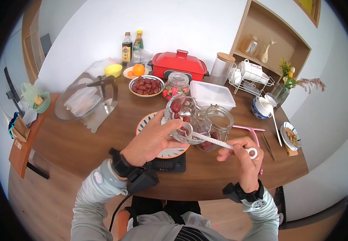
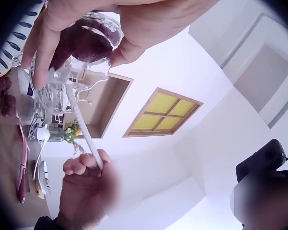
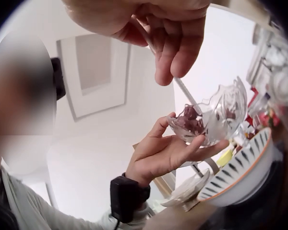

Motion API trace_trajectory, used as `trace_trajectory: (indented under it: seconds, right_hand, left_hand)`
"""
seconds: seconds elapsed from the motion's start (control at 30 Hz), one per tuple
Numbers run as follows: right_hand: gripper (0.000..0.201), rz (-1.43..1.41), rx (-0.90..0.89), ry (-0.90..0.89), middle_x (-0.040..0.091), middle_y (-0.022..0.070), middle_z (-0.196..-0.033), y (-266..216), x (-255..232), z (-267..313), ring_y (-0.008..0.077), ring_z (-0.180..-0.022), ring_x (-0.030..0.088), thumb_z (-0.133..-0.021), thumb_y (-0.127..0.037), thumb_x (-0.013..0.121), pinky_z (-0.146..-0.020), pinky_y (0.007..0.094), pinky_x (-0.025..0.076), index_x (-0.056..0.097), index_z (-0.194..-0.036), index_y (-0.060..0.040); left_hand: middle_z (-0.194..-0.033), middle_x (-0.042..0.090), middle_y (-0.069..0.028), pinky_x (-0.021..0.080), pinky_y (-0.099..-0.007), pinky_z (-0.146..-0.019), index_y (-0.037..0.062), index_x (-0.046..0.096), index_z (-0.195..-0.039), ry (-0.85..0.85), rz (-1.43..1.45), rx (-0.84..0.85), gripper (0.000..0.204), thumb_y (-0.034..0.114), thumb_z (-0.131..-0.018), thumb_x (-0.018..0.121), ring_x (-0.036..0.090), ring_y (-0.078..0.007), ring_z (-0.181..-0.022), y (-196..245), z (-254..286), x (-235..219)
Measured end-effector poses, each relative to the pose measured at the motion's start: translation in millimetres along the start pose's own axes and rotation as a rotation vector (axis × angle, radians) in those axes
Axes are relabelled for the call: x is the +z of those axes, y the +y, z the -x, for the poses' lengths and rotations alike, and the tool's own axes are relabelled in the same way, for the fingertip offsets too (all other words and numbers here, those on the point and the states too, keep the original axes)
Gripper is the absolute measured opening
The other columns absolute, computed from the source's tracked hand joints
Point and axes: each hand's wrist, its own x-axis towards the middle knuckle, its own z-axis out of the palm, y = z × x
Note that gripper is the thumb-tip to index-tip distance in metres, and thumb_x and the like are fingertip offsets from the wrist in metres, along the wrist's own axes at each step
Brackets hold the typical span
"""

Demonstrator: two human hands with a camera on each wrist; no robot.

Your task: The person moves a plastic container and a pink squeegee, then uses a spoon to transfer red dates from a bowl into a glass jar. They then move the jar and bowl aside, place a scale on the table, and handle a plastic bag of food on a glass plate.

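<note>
My left hand [image 1: 150, 138] grips a scalloped clear glass bowl [image 1: 188, 103], which leans over to the right with dark red dates [image 1: 175, 106] inside. The right hand [image 1: 244, 158] pinches the ribbed handle of a white spoon [image 1: 214, 139]; the spoon's head is down in the glass bowl among the dates. Just right of the bowl stands an open clip-top glass jar [image 1: 222, 118] with more dates in its lower part. Below the left hand, a leaf-patterned dish [image 1: 144, 121] with an orange rim sits on a black kitchen scale [image 1: 166, 164], partly hidden by the hand.
Behind are a bowl of dates [image 1: 146, 87], a lidded candy jar [image 1: 177, 85], a white plastic box [image 1: 212, 96] and a red electric cooker [image 1: 178, 66]. Pink tongs [image 1: 256, 136] lie at right. A glass lid [image 1: 79, 96] rests on the left side of the table.
</note>
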Motion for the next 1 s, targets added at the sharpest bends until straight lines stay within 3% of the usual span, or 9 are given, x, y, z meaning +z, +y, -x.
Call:
trace_trajectory:
  seconds: [0.13,0.27,0.63,0.93,1.0]
  right_hand:
    - [0.022,-0.238,0.17,0.128,0.065,0.018,-0.079,17.1,-11.7,-10.8,0.0221,-0.063,0.064,-0.091,-0.011,0.042,-0.061,0.0314,0.053,0.055,-0.096,0.0061]
    - [0.021,-0.352,0.229,0.139,0.065,0.0178,-0.08,22.6,-11.1,-9.6,0.0232,-0.064,0.064,-0.091,-0.012,0.041,-0.063,0.0328,0.053,0.054,-0.093,0.0047]
    - [0.023,-0.502,0.262,0.186,0.065,0.0174,-0.081,36.7,-29.0,-17.0,0.0236,-0.067,0.064,-0.092,-0.014,0.04,-0.064,0.0335,0.053,0.054,-0.097,0.0031]
    - [0.024,-0.546,0.222,0.269,0.065,0.016,-0.082,32.2,-49.2,-26.9,0.0218,-0.068,0.064,-0.092,-0.014,0.041,-0.063,0.0314,0.053,0.054,-0.101,0.0034]
    - [0.024,-0.506,0.177,0.3,0.065,0.0157,-0.082,27.0,-57.4,-30.7,0.0211,-0.069,0.064,-0.093,-0.014,0.041,-0.063,0.0308,0.053,0.054,-0.101,0.0035]
  left_hand:
    - [-0.121,0.052,-0.0107,0.05,-0.0428,-0.087,0.0057,0.035,-0.13,-0.007,-0.023,-0.04,0.048,0.021,-0.089,0.055,0.057,-0.0242,-0.105,3.3,2.2,2.1]
    - [-0.121,0.052,-0.0105,0.051,-0.0426,-0.086,0.0053,0.036,-0.13,-0.014,-0.036,-0.016,0.047,0.021,-0.089,0.055,0.057,-0.0243,-0.105,6.0,5.5,7.4]
    - [-0.118,0.051,-0.01,0.053,-0.0419,-0.084,0.0047,0.037,-0.122,-0.09,0.057,-0.049,0.04,0.022,-0.09,0.055,0.057,-0.0231,-0.101,6.9,2.9,10.3]
    - [-0.114,0.052,-0.0062,0.051,-0.0497,-0.084,0.0064,0.044,-0.116,-0.074,0.224,0.002,0.028,0.015,-0.091,0.052,0.056,-0.0228,-0.102,-1.1,-9.6,8.2]
    - [-0.117,0.054,-0.0091,0.049,-0.0515,-0.089,0.0045,0.049,-0.113,-0.071,0.224,0.009,0.025,0.016,-0.091,0.053,0.056,-0.025,-0.107,-0.9,-10.0,9.3]
